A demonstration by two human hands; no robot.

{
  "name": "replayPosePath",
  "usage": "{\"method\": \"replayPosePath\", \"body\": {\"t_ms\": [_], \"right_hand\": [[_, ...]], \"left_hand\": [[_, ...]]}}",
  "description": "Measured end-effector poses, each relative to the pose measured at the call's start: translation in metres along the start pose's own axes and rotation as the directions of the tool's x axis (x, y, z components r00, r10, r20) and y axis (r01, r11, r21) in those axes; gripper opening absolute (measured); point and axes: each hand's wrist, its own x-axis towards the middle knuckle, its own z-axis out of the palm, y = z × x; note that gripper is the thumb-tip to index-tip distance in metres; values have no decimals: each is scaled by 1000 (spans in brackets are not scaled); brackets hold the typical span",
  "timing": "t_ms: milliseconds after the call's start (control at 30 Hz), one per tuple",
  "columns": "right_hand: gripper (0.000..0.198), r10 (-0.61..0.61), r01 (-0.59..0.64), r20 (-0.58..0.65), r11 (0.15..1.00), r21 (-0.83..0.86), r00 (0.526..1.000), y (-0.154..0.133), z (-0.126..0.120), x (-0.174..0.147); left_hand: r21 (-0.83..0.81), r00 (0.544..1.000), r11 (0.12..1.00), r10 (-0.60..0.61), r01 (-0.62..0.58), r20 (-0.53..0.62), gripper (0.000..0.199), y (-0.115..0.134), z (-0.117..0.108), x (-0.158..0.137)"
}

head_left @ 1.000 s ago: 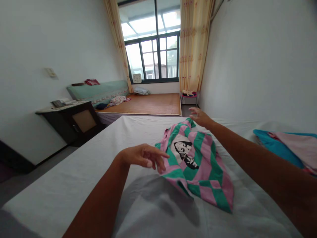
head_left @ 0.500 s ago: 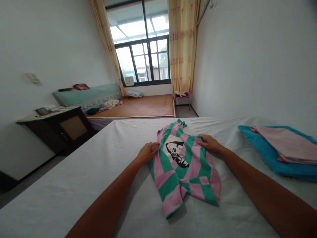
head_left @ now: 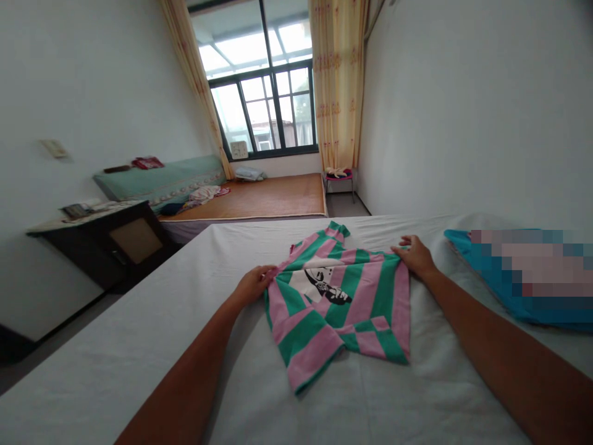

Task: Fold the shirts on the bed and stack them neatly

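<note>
Item one, centre of the frame: a short garment of pink-and-green striped cloth with a black-and-white printed figure (head_left: 341,303), spread on a white sheet (head_left: 361,402) (the print, from where I stand, is partly lost in a crease).

Left hand (head_left: 254,284), left of centre: thumb and fingers closed on the garment's left edge, folds fanning from the grip.

Right hand (head_left: 417,258), right of centre: fingers partly curled at the garment's upper right corner, touching it; whether they pinch the cloth, I cannot tell.

Right edge: a flat bright-blue cloth bundle (head_left: 551,314), its upper part blurred into squares, well apart from the garment.

Upper middle: a dark-framed glass window (head_left: 273,111); below it, a low bed with a smooth brown top (head_left: 282,194).

Left: a dark wooden cabinet (head_left: 104,253).
</note>
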Motion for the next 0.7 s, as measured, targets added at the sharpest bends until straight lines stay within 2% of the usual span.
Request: {"method": "replayPosePath", "body": {"t_ms": [100,133,167,200,267,300,333,433,500,567,633,700], "right_hand": [[41,-76,75,90,997,11,993,-20,-11,-6],[38,-121,118,170,993,30,978,-29,-11,-10],[36,-189,177,303,982,66,934,-39,-9,-16],[36,-269,242,467,963,118,842,-50,-6,-24],[37,-401,355,752,905,237,522,-71,6,-41],[39,-415,403,810,882,246,414,-81,13,-50],[41,-407,445,835,867,225,371,-89,20,-58],[43,-375,536,864,830,152,337,-101,35,-74],[35,-402,567,883,797,208,242,-104,36,-78],[26,-449,562,882,770,302,142,-105,32,-79],[25,-470,497,882,776,388,45,-109,24,-82],[31,-461,387,885,807,447,-60,-115,16,-88]], "left_hand": [[-38,997,997,-58,60,51,52,2,-4,-1],[-37,995,997,-64,67,81,52,2,-5,-2],[-28,992,997,-65,68,104,52,2,-7,-2],[-9,991,998,-64,65,116,50,3,-8,-3],[49,991,997,-73,67,113,48,4,-9,-4],[73,991,995,-78,70,107,46,6,-8,-5],[85,992,994,-72,64,101,45,8,-7,-6],[31,997,999,5,-8,80,49,14,-2,-7],[-64,995,995,81,-77,62,51,17,-3,-7],[-191,987,975,132,-112,93,50,18,-10,-8],[-323,961,943,161,-82,226,50,17,-22,-12],[-398,883,917,186,1,431,50,15,-35,-18]]}}
